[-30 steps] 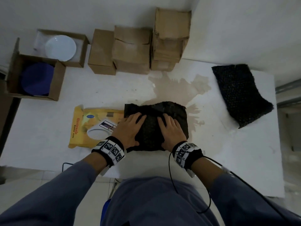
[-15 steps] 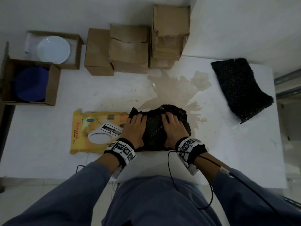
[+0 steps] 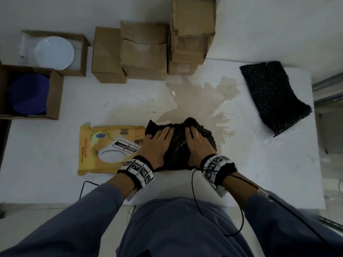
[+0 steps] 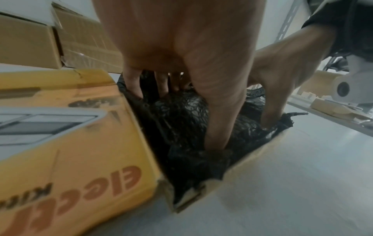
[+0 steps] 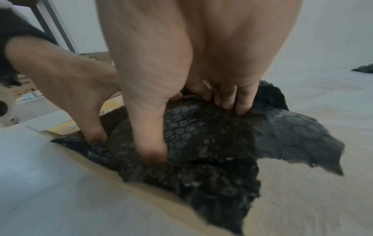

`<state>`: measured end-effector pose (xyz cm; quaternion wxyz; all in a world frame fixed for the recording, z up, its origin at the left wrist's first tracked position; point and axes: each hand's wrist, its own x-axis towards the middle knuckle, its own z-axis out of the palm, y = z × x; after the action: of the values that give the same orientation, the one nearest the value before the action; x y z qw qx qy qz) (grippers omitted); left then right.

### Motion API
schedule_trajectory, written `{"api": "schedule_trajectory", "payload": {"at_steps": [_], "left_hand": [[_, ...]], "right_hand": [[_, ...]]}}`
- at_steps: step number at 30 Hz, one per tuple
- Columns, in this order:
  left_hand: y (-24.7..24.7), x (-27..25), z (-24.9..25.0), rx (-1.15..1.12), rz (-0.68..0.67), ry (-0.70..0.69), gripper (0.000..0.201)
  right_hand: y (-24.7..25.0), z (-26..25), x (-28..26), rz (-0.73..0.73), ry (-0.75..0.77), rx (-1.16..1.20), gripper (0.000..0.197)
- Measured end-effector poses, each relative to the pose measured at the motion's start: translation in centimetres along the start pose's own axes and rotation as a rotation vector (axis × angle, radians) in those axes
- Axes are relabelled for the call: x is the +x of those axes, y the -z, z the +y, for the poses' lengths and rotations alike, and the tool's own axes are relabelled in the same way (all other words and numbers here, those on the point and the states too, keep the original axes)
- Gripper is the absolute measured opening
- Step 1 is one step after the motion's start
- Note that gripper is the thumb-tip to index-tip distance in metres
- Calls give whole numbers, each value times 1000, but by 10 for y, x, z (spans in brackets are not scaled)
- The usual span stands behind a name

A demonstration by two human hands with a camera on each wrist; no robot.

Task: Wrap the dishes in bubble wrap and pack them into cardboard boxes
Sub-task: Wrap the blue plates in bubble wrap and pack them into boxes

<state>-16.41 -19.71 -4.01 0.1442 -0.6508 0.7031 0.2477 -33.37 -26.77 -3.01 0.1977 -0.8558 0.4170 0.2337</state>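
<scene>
A black bubble-wrap bundle [image 3: 179, 147] lies on the white table [image 3: 55, 149] near its front edge, bunched into a rounded lump. What it covers is hidden. My left hand [image 3: 157, 143] grips the bundle's left half, and my right hand [image 3: 197, 143] grips the right half. In the left wrist view the left thumb [image 4: 216, 127] digs into the wrap [image 4: 177, 159] at its near edge. In the right wrist view the right fingers [image 5: 242, 102] hook into the far side of the wrap [image 5: 222, 159].
A flat yellow kitchen-scale box [image 3: 96, 145] touches the bundle's left side. At the far left, open cartons hold a white plate [image 3: 54, 52] and a blue plate [image 3: 27, 95]. Closed cardboard boxes [image 3: 144, 51] line the back. Spare black bubble wrap [image 3: 274, 97] lies at the right.
The wrap has gone from a flat rectangle to a bunched round bundle as both hands pulled its far edge and corners inward. The hands stay on top.
</scene>
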Motion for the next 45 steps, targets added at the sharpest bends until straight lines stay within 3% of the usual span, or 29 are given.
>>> {"api": "schedule_trajectory", "payload": {"at_steps": [11,17,20,35,45], "left_hand": [[6,16,13,-14,-40,107,124],[-2,12,3,-128,-70,30,142],[0,9,0,-162,-58,-28,141],[-5,9,8,-8,-33,-47,143],[-3,5,14,74,45,-72,127]], "right_hand": [[8,-2,8,-26,-43,-90,133],[9,4,5,3,3,-162,123],[2,8,-1,19,15,-167,126],[-4,13,-5,11,82,-163,141],[6,11,-6,-1,88,-264,117]]}}
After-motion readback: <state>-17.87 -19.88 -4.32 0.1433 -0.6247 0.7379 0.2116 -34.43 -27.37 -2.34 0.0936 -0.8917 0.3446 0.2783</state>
